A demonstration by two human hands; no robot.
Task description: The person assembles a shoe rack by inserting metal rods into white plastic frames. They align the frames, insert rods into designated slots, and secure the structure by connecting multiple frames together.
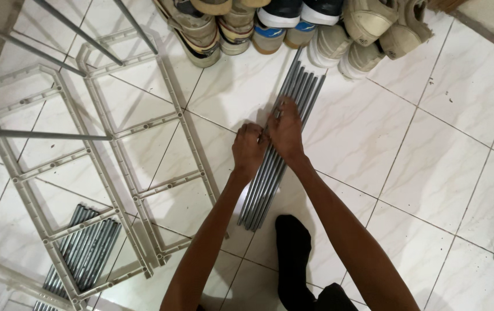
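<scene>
Both hands down on a bundle of grey rods (281, 144) lying flat on the white tiled floor (431, 161). Bundle runs diagonally, from near the shoes at the top edge down to a spot beside a black-socked foot (293, 253) at bottom centre.

Left hand (249, 151) sits on the left edge of the bundle, fingers (257, 131) curled together over the outer rods, knuckles up. Whether it truly grips one rod or only presses, cannot tell.

Right hand (285, 131) lies on top of the bundle, just beside the left hand and touching it, fingers (278, 110) bent with tips pinched down on the rods. Looks like pressing or pinching, not a full wrap.

Two pale plastic frames (143, 150), ladder-shaped, lie flat side by side on the floor's left half. A second rod bundle (83, 245) lies under the lower end of the left frame, near the bottom left corner. Loose rods (39, 135) cross above the frames at the left edge, one horizontal, others slanting from the top left.

Row of shoes (293, 26) stacked along the top edge, light sneakers and a dark pair. Rod bundle's upper end almost touches them.
</scene>
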